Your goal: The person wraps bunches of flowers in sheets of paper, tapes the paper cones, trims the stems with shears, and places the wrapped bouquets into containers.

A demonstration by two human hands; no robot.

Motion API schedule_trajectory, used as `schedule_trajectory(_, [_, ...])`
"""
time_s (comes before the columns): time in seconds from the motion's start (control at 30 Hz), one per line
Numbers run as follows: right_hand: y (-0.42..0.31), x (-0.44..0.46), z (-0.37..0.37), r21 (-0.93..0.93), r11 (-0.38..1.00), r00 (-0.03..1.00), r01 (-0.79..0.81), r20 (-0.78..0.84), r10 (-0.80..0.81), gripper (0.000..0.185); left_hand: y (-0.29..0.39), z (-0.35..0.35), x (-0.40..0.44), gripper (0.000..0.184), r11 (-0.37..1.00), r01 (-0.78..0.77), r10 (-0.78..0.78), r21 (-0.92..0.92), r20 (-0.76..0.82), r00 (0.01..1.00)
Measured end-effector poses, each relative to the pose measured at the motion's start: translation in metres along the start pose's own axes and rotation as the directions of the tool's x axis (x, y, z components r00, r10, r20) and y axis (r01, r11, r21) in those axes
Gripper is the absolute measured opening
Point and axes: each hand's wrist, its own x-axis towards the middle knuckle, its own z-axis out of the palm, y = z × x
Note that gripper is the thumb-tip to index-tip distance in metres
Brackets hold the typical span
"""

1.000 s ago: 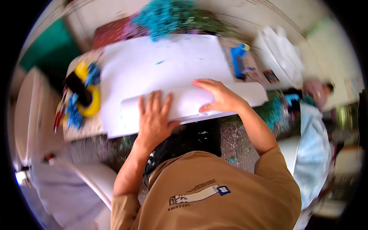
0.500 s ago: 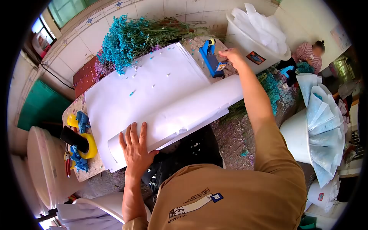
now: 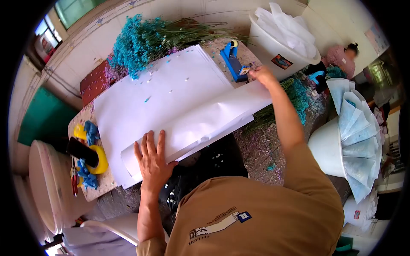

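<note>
My left hand [image 3: 153,155] lies with fingers spread on the left part of a white paper sheet [image 3: 200,117] that is curled over into a loose roll. Under it is a stack of flat white paper [image 3: 141,96]. At the roll's far right end, my right hand [image 3: 264,76] has its fingers pinched together beside the front end of a blue tape dispenser [image 3: 233,64]. Whatever is between those fingertips is too small to make out. A bunch of blue dried flowers [image 3: 139,45] with green stems rests along the paper's back edge.
Yellow tape rolls [image 3: 101,160], a black phone [image 3: 82,152] and red-handled pliers [image 3: 74,179] sit at the table's left edge. A white tub [image 3: 273,42] stands behind right. A bucket [image 3: 326,149] of wrapped bouquets is at right. Another person [image 3: 339,59] sits farther back.
My right hand has come down from beside the tape dispenser to its front end, near the roll's right end, and its fingers have drawn together. My left hand stays on the paper.
</note>
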Motion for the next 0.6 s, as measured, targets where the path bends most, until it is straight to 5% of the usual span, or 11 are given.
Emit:
schedule_trajectory(0.03, [-0.008,0.001,-0.021,-0.191,0.979,0.994,0.075,0.093,-0.058,0.051,0.000,0.000,0.001,0.113,1.000,-0.003,0.003,-0.016,0.003,1.000])
schedule_trajectory(0.1, [-0.052,-0.037,-0.050,-0.462,0.872,0.987,0.163,0.083,-0.140,0.041,-0.003,0.002,-0.003,0.111,0.999,0.001,-0.002,-0.034,-0.005,1.000])
schedule_trajectory(0.13, [-0.048,-0.048,-0.051,-0.420,0.872,0.960,0.252,-0.010,-0.281,0.040,-0.006,0.004,-0.004,0.110,0.999,-0.001,0.000,-0.035,-0.019,1.000])
schedule_trajectory(0.17, [-0.042,-0.041,-0.052,-0.425,0.867,0.965,0.259,0.077,-0.251,0.041,-0.009,0.005,-0.005,0.110,0.999,-0.010,0.008,-0.052,-0.039,0.999])
schedule_trajectory(0.2, [-0.039,-0.047,-0.047,-0.193,0.947,0.964,0.258,-0.008,-0.264,0.035,-0.012,0.006,-0.006,0.109,0.997,-0.025,0.021,-0.068,-0.061,0.998])
schedule_trajectory(0.27, [-0.106,-0.135,-0.047,0.298,0.946,0.980,0.124,0.115,-0.165,0.031,-0.015,0.009,-0.007,0.108,0.998,-0.026,0.022,-0.061,-0.066,0.998])
schedule_trajectory(0.33, [-0.137,-0.205,-0.012,0.523,0.819,0.925,0.235,0.139,-0.354,0.031,-0.017,0.011,-0.007,0.107,0.998,-0.032,0.027,-0.061,-0.081,0.996])
schedule_trajectory(0.4, [-0.165,-0.268,0.032,0.631,0.771,0.824,0.088,0.388,-0.412,0.030,-0.017,0.011,-0.007,0.108,0.998,-0.025,0.021,-0.049,-0.068,0.997])
schedule_trajectory(0.47, [-0.184,-0.307,0.073,0.562,0.826,0.700,0.031,0.578,-0.419,0.029,-0.016,0.013,-0.007,0.108,0.999,-0.001,0.000,-0.034,-0.027,1.000])
schedule_trajectory(0.53, [-0.175,-0.311,0.128,0.264,0.917,0.710,0.300,0.580,-0.399,0.036,-0.017,0.014,-0.007,0.109,1.000,0.019,-0.019,-0.011,0.004,1.000])
schedule_trajectory(0.6, [-0.174,-0.311,0.134,0.024,0.838,0.745,0.545,0.444,-0.497,0.040,-0.017,0.015,-0.006,0.108,1.000,0.025,-0.025,-0.015,0.026,0.999])
